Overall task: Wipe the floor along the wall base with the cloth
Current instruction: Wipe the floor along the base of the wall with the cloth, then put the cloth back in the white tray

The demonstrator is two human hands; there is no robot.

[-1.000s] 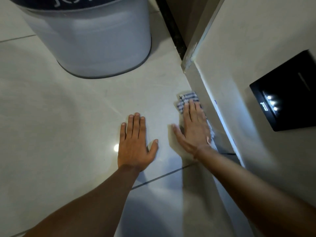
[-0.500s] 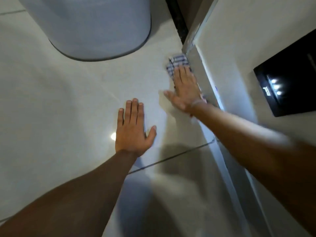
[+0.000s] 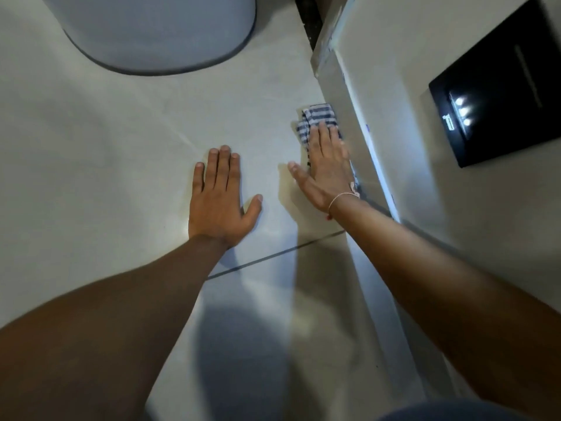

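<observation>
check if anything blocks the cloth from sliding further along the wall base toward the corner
Nothing visible does. The right hand presses the cloth flat beside the wall base, and the floor ahead is bare up to the corner. The bucket stands off to the left.

No legible text in the current view. The black wall panel point(image 3: 498, 86) shows three lit white dots and a small white mark beside them, too blurred to read. The grey bin point(image 3: 158, 28) presents only a blank surface.
</observation>
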